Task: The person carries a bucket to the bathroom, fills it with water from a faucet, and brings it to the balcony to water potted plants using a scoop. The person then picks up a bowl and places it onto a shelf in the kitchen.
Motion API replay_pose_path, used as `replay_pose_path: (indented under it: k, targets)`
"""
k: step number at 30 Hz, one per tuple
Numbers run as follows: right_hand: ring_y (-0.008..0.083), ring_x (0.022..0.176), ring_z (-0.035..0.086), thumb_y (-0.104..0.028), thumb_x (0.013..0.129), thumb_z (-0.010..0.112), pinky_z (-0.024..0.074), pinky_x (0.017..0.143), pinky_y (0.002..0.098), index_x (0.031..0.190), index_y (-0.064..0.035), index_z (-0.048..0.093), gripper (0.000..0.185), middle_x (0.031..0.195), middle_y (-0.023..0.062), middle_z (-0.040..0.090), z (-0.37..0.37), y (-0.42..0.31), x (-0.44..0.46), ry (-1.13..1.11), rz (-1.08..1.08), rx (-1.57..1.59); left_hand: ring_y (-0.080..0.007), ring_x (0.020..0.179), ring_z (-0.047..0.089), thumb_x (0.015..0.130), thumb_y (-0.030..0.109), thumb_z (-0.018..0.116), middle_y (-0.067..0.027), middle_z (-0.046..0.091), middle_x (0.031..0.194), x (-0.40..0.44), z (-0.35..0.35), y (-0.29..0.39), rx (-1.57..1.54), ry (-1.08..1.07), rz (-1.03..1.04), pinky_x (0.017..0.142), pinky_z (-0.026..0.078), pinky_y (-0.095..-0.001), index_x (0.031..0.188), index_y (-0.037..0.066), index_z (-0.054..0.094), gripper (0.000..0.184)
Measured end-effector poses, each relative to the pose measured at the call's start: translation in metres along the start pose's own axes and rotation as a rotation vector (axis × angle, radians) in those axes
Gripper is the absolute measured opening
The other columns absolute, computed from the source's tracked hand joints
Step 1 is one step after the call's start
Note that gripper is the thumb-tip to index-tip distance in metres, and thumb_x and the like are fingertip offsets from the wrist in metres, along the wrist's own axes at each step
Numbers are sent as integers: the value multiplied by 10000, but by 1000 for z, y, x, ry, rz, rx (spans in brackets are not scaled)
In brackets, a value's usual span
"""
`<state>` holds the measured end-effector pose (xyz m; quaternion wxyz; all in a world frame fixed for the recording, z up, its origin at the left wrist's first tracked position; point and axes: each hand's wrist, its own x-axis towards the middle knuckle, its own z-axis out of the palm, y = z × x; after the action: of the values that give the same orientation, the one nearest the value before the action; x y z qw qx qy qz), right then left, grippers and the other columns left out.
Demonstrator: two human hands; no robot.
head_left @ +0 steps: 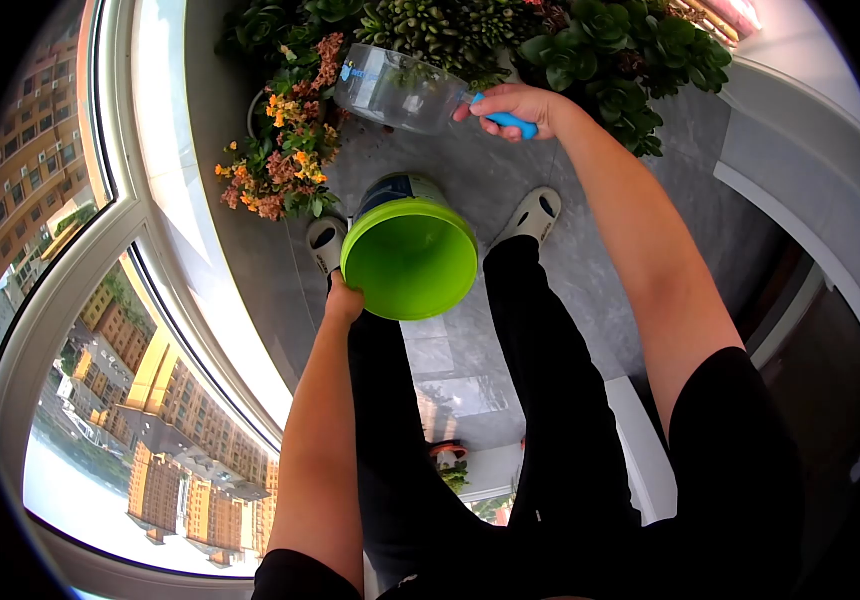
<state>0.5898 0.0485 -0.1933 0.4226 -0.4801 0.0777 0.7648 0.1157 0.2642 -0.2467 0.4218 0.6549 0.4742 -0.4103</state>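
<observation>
My right hand (pixel 522 108) is closed round the blue handle of a clear plastic water scoop (pixel 400 92). The scoop is held out sideways in front of the plants, with its mouth towards the left. My left hand (pixel 345 300) grips the left rim of a lime-green bucket (pixel 412 262), its fingers partly hidden. The bucket tilts so that its bare green inside faces me, and a dark label shows on its outer wall. It is held in front of my legs, between my feet.
Orange flowers (pixel 300 165) grow at the left, beside the window (pixel 115 300). Succulents (pixel 430 35) and a broad-leaved plant (pixel 610 60) line the top. Grey tiles (pixel 590 200) cover the floor under my slippers (pixel 535 215). A white ledge (pixel 800 210) runs along the right.
</observation>
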Motion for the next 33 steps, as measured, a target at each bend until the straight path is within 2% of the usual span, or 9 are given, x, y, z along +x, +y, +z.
replay_pose_path:
  k: [5,8,13,15,17,18,24,27,33]
  targets:
    - [51,473,467,-221,920,699,381,448,207,1241,-58,647,363,699,-8,589,30,31,-14,57,-47,-121,-419,1085,661,900,142,595,-268,645,1187,-8,-5,7,-184,-101,96,868,557,-473,1286,35,433,432]
    - [51,479,475,-183,892,720,389,460,214,1206,-41,661,350,698,-2,593,57,62,-42,78,-73,-232,-339,918,722,891,62,570,-229,633,1147,-35,-8,40,-405,-199,61,663,658,-393,1234,-1,426,377]
    - [68,554,532,-210,834,786,429,484,242,1156,-79,710,356,754,1,627,112,129,-121,118,-69,-381,-328,870,736,888,78,584,-232,638,1150,-85,-21,79,-328,-189,22,647,655,-381,1237,-19,418,399]
    - [143,624,607,-240,801,809,490,561,311,1162,-96,715,399,788,34,669,146,156,-156,243,-89,-527,-319,844,739,891,101,591,-237,643,1145,-107,-31,94,-199,-200,62,649,655,-376,1244,-24,416,413]
    - [248,751,676,-288,767,824,528,681,391,1169,-113,716,452,867,80,716,170,196,-179,329,-348,-740,-314,826,742,894,122,595,-237,649,1132,-145,-48,118,-115,-207,93,647,654,-368,1246,-26,418,421]
    - [324,885,688,-349,765,807,530,767,433,1159,-133,720,458,952,127,726,193,193,-202,379,-265,-754,-315,819,742,894,129,598,-237,652,1123,-163,-55,126,-116,-226,121,641,651,-368,1241,-28,419,421]
    - [372,913,673,-289,829,641,535,765,477,1108,-154,684,314,946,135,710,322,220,-331,773,-262,-699,-310,739,738,865,129,599,-250,653,1034,-316,-90,196,45,-259,313,605,639,-369,1218,-30,408,431]
    - [360,925,671,-270,848,637,546,775,473,1216,-143,641,390,1051,134,695,379,253,-395,1032,-414,-582,-306,727,735,865,122,594,-247,646,1014,-401,-88,228,183,-285,423,590,637,-368,1185,-20,402,399]
    - [315,871,679,-223,861,681,547,751,464,1262,-185,638,406,964,80,656,439,325,-529,1384,-494,-492,-299,718,725,886,105,599,-226,631,1055,-571,-10,308,253,-385,503,563,629,-344,1195,20,411,372]
